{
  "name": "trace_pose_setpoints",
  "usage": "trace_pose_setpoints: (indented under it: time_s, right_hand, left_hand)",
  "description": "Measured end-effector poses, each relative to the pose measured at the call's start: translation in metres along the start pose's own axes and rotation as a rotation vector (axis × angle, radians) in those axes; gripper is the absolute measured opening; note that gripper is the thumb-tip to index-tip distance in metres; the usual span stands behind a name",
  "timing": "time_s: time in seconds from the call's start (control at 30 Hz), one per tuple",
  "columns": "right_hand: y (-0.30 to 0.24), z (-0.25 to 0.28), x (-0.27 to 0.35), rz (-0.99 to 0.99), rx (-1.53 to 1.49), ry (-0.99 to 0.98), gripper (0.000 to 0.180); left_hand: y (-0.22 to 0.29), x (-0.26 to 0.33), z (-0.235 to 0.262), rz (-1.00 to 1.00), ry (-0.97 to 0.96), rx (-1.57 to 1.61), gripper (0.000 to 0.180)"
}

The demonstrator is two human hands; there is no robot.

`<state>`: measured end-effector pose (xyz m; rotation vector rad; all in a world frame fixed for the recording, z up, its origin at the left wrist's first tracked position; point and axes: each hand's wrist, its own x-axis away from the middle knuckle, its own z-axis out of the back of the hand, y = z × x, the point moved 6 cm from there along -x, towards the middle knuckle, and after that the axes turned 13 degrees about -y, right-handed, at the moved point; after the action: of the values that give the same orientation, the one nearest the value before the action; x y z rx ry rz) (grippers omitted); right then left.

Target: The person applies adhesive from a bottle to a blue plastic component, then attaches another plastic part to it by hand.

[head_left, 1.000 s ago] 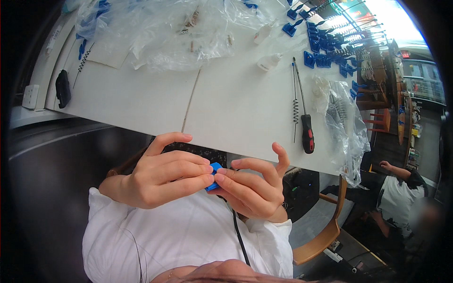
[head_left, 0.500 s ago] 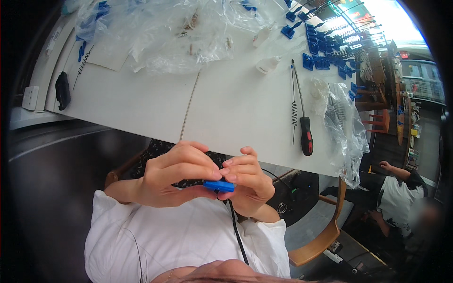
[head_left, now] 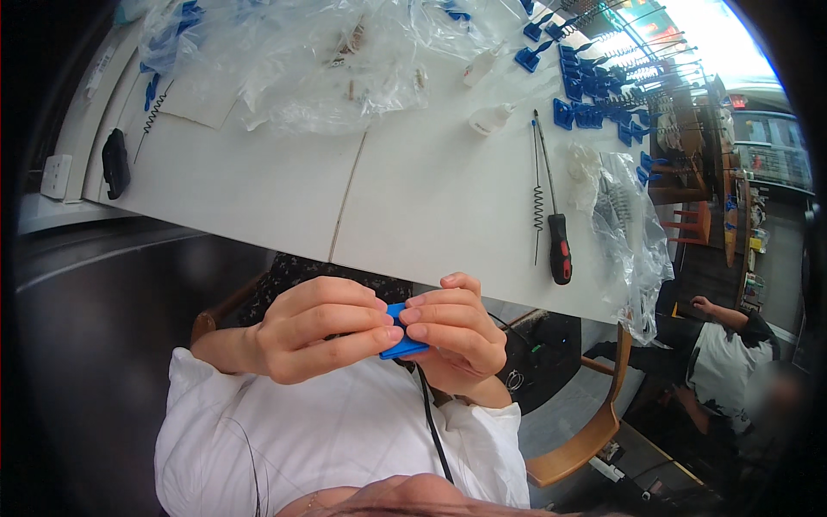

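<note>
A small flat blue plastic piece point(head_left: 401, 348) is held between my two hands, in front of my white shirt and just off the table's near edge. From its left side the fingers of my left hand point(head_left: 320, 332) pinch it. My right hand point(head_left: 457, 334) grips the opposite side, with fingertips lying on its top face. Fingers cover much of the piece, so its full shape is hidden. On the table beyond lie a black-and-red screwdriver point(head_left: 560, 250) and a thin coiled black wire point(head_left: 538, 207) with a blue tip.
Crumpled clear plastic bags point(head_left: 327, 77) spread over the far white table point(head_left: 431, 198). Two small white bottles point(head_left: 489, 120) lie near the middle. Blue-based parts with coiled wires point(head_left: 590, 112) crowd the far right. Another person point(head_left: 732, 362) is at the right, beyond a wooden chair point(head_left: 594, 431).
The blue piece has turned from edge-on to showing its broad flat face. My left fingers have shifted down and spread along it, while both hands keep hold.
</note>
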<state>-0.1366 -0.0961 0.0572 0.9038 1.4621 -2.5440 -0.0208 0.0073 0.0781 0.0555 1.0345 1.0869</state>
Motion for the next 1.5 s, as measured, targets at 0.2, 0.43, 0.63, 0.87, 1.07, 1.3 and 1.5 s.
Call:
trace_pose_setpoints:
  time_s: [0.2, 0.43, 0.63, 0.87, 1.07, 1.3, 1.5]
  right_hand:
    - [0.006, -0.005, -0.003, -0.169, -0.197, 0.008, 0.045]
    - [0.016, -0.016, 0.000, -0.171, -0.477, -0.011, 0.054]
    - [0.024, -0.023, 0.002, -0.211, -0.841, -0.096, 0.054]
    - [0.028, -0.024, 0.004, -0.232, -0.835, -0.095, 0.054]
    - [0.029, -0.022, 0.003, -0.222, -0.748, -0.063, 0.052]
    - [0.032, -0.020, 0.006, -0.258, -0.759, -0.059, 0.049]
    - [0.031, -0.016, 0.006, -0.227, -0.744, -0.075, 0.049]
  left_hand:
    - [0.008, -0.002, -0.003, -0.006, 0.006, -0.166, 0.026]
    - [0.012, 0.006, -0.006, 0.037, 0.021, -0.199, 0.029]
    - [0.009, 0.003, -0.003, 0.162, -0.045, -0.068, 0.036]
    - [0.011, 0.002, -0.009, 0.192, -0.123, -0.169, 0.035]
    - [0.014, -0.001, -0.012, 0.192, -0.104, -0.188, 0.033]
    - [0.014, 0.002, -0.017, 0.172, -0.111, -0.184, 0.031]
    - [0.016, -0.002, -0.019, 0.162, -0.147, -0.209, 0.032]
